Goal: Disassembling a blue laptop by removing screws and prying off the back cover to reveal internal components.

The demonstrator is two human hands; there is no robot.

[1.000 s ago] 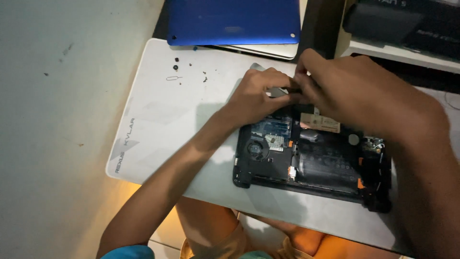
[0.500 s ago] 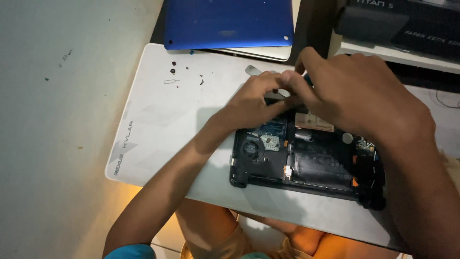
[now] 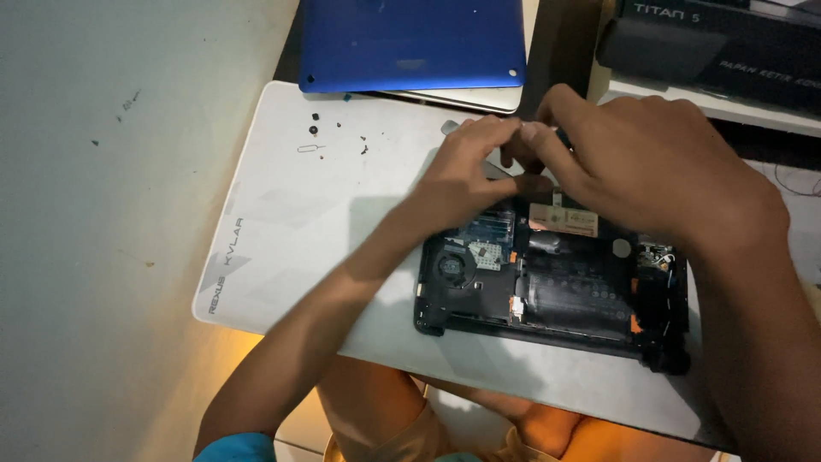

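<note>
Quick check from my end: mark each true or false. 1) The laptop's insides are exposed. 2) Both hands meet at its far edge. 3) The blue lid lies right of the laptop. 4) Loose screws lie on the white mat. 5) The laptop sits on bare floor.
1) True: the opened laptop shows fan and boards.
2) True: left hand and right hand meet there.
3) False: the blue lid lies beyond it, far left.
4) True: small screws.
5) False: it rests on the white mat.
</note>
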